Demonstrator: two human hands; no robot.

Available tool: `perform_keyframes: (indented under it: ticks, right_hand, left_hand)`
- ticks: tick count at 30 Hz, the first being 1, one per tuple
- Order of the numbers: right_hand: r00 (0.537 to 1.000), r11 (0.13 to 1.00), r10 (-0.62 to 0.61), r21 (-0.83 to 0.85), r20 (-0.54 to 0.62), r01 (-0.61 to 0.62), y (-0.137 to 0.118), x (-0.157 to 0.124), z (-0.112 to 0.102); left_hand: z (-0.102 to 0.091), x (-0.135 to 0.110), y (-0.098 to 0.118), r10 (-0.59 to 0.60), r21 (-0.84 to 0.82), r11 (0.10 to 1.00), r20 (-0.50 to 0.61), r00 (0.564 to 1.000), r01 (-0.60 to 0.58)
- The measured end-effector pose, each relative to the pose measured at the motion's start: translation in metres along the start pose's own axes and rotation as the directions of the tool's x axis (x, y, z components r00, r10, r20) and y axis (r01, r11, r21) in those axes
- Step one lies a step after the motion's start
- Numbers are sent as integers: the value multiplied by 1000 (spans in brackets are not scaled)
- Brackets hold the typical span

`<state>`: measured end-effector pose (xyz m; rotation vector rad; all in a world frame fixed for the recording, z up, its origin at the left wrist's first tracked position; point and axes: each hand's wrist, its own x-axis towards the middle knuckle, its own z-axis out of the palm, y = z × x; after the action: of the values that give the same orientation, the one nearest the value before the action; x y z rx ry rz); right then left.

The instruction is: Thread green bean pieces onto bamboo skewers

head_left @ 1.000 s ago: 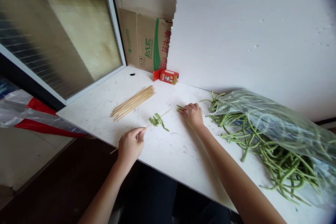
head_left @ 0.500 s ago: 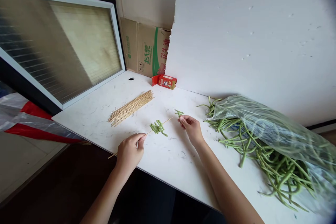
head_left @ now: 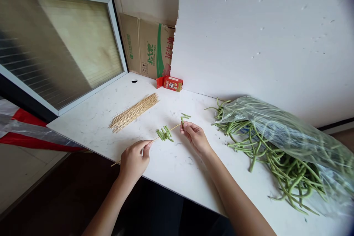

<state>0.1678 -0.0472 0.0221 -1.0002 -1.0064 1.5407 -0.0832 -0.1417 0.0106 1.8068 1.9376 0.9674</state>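
Between thumb and fingers, my left hand (head_left: pixel 135 156) pinches a thin bamboo skewer (head_left: pixel 155 139) that slants up to the right. Folded pieces of green bean (head_left: pixel 165 133) are threaded on its middle. My right hand (head_left: pixel 195 135) is closed on another piece of green bean (head_left: pixel 182 118), whose bent end sticks up above the fingertips. The skewer's tip meets this bean at the right fingers; whether it has pierced the bean is hidden. To the right, a heap of long green beans (head_left: pixel 293 180) spills from a clear plastic bag (head_left: pixel 265 114).
A pile of bamboo skewers (head_left: pixel 134 112) lies on the white table (head_left: pixel 171 169) left of the hands. Farther back are a small red box (head_left: pixel 173 83) and a cardboard carton (head_left: pixel 148 49). A framed glass panel (head_left: pixel 63 48) stands at left, a white board (head_left: pixel 249 37) behind.
My right hand has moved left with its bean, closing the gap to the skewer's tip. My left hand keeps its hold on the skewer. The whole view has shifted slightly.
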Motion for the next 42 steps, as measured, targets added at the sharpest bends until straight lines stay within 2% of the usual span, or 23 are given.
perform_keyframes:
  ticks: [9,34,39,42]
  right_hand:
    - [1000,1000,19,20,-2,-19,8,2,-3]
    - [999,1000,19,4,-35,-19,4,0,0]
    - [991,1000,5,18,-131,-3,7,2,-2]
    - [990,999,-2,46,-139,8,7,3,-3]
  left_hand:
    - [-1,-1,0,-6,31,1000,-1,1000,6]
    - [-4,1,-1,-18,62,998,25,1000,16]
    - [-3,1,-2,-5,38,999,-4,1000,5]
    - [-3,1,-2,-1,33,999,-12,1000,2]
